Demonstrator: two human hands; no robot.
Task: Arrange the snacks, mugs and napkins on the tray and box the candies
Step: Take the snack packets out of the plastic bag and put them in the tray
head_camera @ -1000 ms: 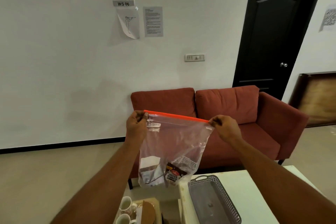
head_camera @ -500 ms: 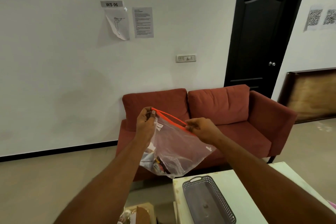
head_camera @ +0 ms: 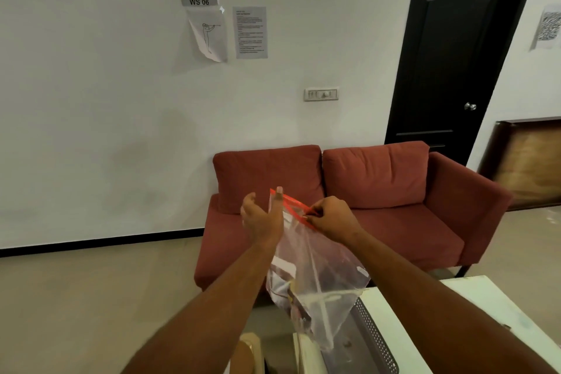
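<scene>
A clear zip bag (head_camera: 315, 255) with an orange seal strip hangs in front of me, above the near end of the grey perforated tray (head_camera: 376, 340). Packets and white paper lie bunched in its lower part, blurred. My right hand (head_camera: 331, 220) pinches the orange strip near its middle. My left hand (head_camera: 262, 215) is open, fingers straight up and thumb apart, its fingertips against the bag's far top corner; I cannot tell whether they grip it. The bag hangs tilted, its bottom corner down over the tray.
The tray lies on a white table (head_camera: 485, 313) at the lower right. A tan cardboard box (head_camera: 246, 355) shows at the bottom edge, left of the table. A red sofa (head_camera: 364, 191) stands behind, against the white wall, with a black door (head_camera: 449, 55) to its right.
My left hand has let go of its pinch on the strip and spread open. The right hand slid along the strip toward the left hand. The bag now hangs lower over the tray.
</scene>
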